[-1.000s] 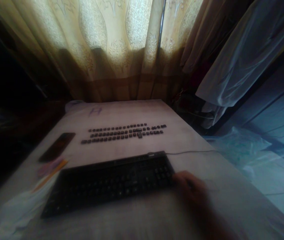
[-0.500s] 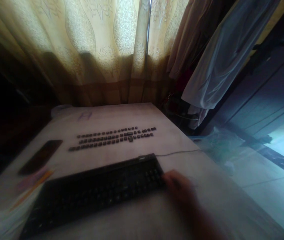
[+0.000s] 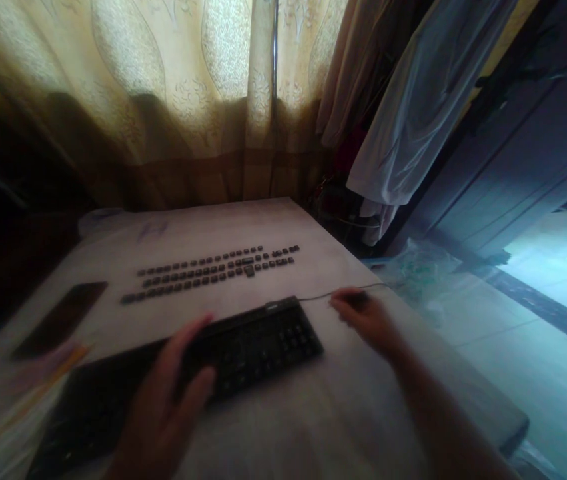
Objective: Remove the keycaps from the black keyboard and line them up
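A black keyboard [image 3: 258,347] lies at a slant across the table, its cable running off to the right. Over its left half is my left hand [image 3: 163,393], thumb and fingers spread, blurred by motion; whether it touches the keyboard I cannot tell. Beyond the keyboard's right end, close to the cable [image 3: 320,295], my right hand [image 3: 363,317] is closed with its fingers drawn together. Something small and dark shows at that fist, too blurred to name. Behind the keyboard, loose dark keycaps [image 3: 206,272] are laid out in three rows.
On the left lies a dark flat object like a phone [image 3: 63,317], near a blurred pink item [image 3: 38,367] and an orange stick [image 3: 46,387]. A patterned curtain [image 3: 188,120] hangs behind the table [image 3: 353,413]. Clothes [image 3: 398,133] and a plastic bag [image 3: 423,263] are at right.
My left hand has come into view over the keyboard. My right hand has moved from the keyboard's right edge up and away towards the cable. The whole view has shifted slightly.
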A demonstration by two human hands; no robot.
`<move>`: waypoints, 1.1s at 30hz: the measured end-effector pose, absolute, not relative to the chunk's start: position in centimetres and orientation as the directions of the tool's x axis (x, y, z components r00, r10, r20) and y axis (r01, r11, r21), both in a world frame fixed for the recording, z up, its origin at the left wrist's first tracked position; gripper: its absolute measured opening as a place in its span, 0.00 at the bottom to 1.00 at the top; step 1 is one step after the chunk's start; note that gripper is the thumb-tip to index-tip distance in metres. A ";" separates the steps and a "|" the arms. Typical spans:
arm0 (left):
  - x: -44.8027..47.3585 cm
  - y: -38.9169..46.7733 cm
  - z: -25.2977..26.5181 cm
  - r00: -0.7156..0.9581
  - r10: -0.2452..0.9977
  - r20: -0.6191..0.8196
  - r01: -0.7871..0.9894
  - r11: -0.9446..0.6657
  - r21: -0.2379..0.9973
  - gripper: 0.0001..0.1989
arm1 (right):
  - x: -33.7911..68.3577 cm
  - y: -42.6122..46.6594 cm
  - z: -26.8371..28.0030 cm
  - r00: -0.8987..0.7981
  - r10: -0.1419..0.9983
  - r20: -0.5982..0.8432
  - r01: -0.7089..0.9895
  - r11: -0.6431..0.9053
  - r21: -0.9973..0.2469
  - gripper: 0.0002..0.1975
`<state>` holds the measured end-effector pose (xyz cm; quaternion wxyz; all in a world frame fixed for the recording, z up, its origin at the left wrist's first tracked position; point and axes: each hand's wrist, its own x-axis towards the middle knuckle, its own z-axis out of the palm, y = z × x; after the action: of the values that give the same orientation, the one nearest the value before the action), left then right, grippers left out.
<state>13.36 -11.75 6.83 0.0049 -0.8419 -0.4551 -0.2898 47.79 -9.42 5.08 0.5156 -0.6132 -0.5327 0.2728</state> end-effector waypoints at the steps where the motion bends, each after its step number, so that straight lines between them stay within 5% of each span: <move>1: 14.4 -11.1 6.4 0.463 0.739 0.490 0.741 -0.626 0.243 0.24 | 47.9 -8.6 5.4 0.250 0.943 0.221 0.370 0.118 -0.922 0.17; 5: 17.3 -9.8 4.1 0.696 0.597 0.398 0.629 -0.775 0.063 0.30 | 47.4 -6.6 4.6 0.121 0.973 0.197 0.326 0.149 -0.934 0.15; 10: 17.8 -9.8 1.5 0.751 0.583 0.310 0.628 -0.775 -0.066 0.32 | 46.2 -6.7 2.2 0.004 0.983 0.185 0.335 0.173 -0.926 0.09; 20: 17.6 -9.8 0.3 0.736 0.597 0.319 0.640 -0.768 -0.038 0.27 | 46.3 -6.6 2.5 -0.211 0.921 0.328 0.540 0.390 -0.746 0.06; 27: 18.0 -10.0 0.7 0.727 0.595 0.343 0.649 -0.758 -0.060 0.23 | 46.3 -5.6 4.0 -0.454 0.870 0.192 0.715 0.484 -0.504 0.05; 33: 18.1 -10.0 0.7 0.720 0.586 0.372 0.650 -0.757 -0.066 0.22 | 47.0 -5.2 3.7 -0.403 0.889 0.218 0.674 0.450 -0.586 0.05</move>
<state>18.14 -10.03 0.72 0.0965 -0.9224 -0.3349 -0.1667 46.97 -5.25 3.74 0.2579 -0.4814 -0.8115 0.2079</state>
